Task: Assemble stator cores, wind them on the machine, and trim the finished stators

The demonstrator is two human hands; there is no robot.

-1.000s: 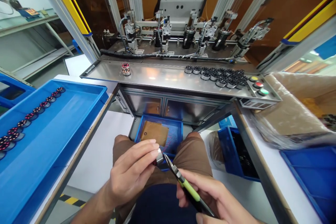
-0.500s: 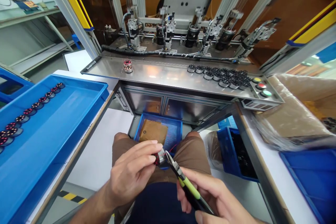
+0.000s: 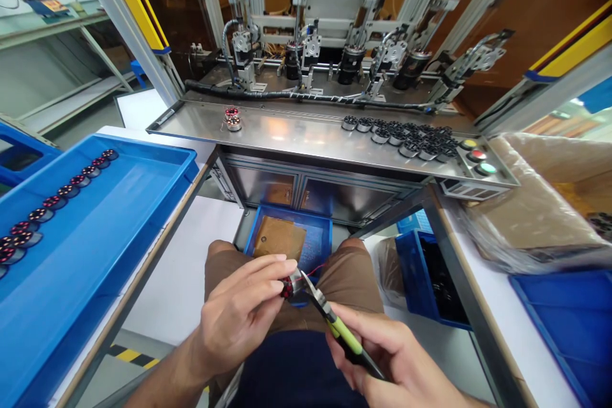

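Note:
Between the fingertips of my left hand is a small motor stator with red copper windings, mostly covered by the fingers. A thin red wire trails from it to the upper right. My right hand grips green-and-black cutting pliers, their pointed jaws close beside the stator and the wire. Whether the jaws touch the wire I cannot tell. Both hands are over my lap, above a blue bin on the floor that holds a piece of brown cardboard.
A blue tray at left carries a row of wound stators. On the metal ledge stand two wound stators, many black unwound cores and push buttons. Behind is a winding machine; a plastic-lined carton stands right.
The plier jaws have shifted slightly, and more of the red wire shows beyond the stator. Behind the ledge, the machine's white plate and upright fixtures have moved upward. My left hand stays nearly still.

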